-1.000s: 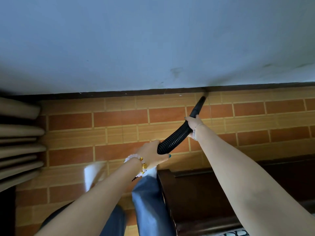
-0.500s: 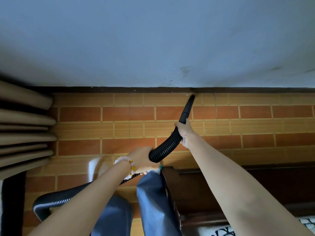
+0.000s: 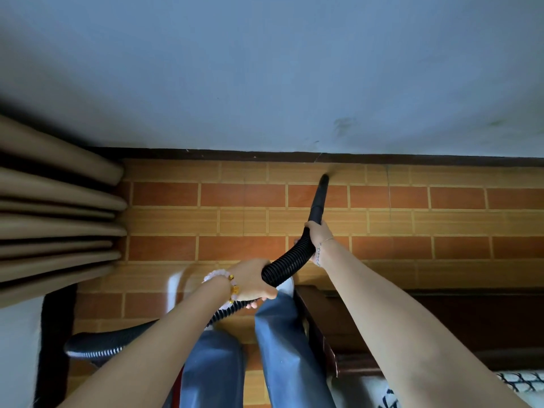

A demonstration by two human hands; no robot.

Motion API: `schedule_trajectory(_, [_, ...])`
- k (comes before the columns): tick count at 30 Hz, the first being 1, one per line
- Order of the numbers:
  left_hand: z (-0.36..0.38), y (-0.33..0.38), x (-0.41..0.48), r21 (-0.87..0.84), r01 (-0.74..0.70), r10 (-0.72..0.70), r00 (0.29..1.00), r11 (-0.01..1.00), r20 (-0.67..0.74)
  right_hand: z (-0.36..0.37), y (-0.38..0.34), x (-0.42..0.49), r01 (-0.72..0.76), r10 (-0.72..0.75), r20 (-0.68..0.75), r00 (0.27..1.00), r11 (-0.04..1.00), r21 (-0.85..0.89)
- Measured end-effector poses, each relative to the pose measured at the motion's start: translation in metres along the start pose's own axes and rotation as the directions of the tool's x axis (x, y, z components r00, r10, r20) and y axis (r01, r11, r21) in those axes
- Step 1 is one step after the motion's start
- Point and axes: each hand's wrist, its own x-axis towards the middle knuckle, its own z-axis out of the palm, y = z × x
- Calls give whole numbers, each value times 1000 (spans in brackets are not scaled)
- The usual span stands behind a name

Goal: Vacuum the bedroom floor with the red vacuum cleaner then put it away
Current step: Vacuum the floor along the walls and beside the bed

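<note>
A black ribbed vacuum hose (image 3: pixel 287 262) runs from behind my legs up to a smooth black nozzle (image 3: pixel 319 198). The nozzle tip sits on the brick-pattern floor (image 3: pixel 241 195) a little short of the dark skirting under the blue wall. My right hand (image 3: pixel 319 235) grips the hose where it meets the nozzle. My left hand (image 3: pixel 254 279), with a bead bracelet, grips the hose lower down. More hose (image 3: pixel 97 346) loops at the lower left. A sliver of red (image 3: pixel 176 387) shows beside my left leg; the vacuum's body is hidden.
Beige curtain folds (image 3: pixel 56 219) hang at the left. A dark wooden bed frame (image 3: pixel 382 325) stands on the right, with patterned bedding (image 3: pixel 521 381) at the lower right corner. My legs in blue trousers (image 3: pixel 282 348) fill the lower middle. The blue wall (image 3: pixel 265 69) closes the far side.
The view has shifted, so the curtain and the hose loop show more. The nozzle tip has drawn back slightly from the skirting. Both hands keep their hold.
</note>
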Motion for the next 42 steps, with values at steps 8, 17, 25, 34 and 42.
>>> schedule_trajectory(8, [8, 27, 13, 97, -71, 80, 993, 993, -85, -35, -24, 12, 6, -7, -55, 998, 1000, -22])
schedule_trajectory(17, [2, 93, 57, 175, -78, 112, 974, 982, -198, -91, -83, 34, -44, 59, -45, 997, 960, 276])
schedule_trajectory(25, [-18, 165, 92, 166, -124, 160, 961, 978, -226, -133, -127, 42, -58, 85, -36, 996, 876, 478])
schedule_trajectory(34, [-32, 210, 115, 167, -187, 216, 961, 968, -173, -155, -179, 51, -71, 87, 2, 996, 794, 603])
schedule_trajectory(42, [-56, 214, 120, 268, -188, 214, 974, 945, -70, -149, -186, 60, -8, 69, -80, 994, 809, 588])
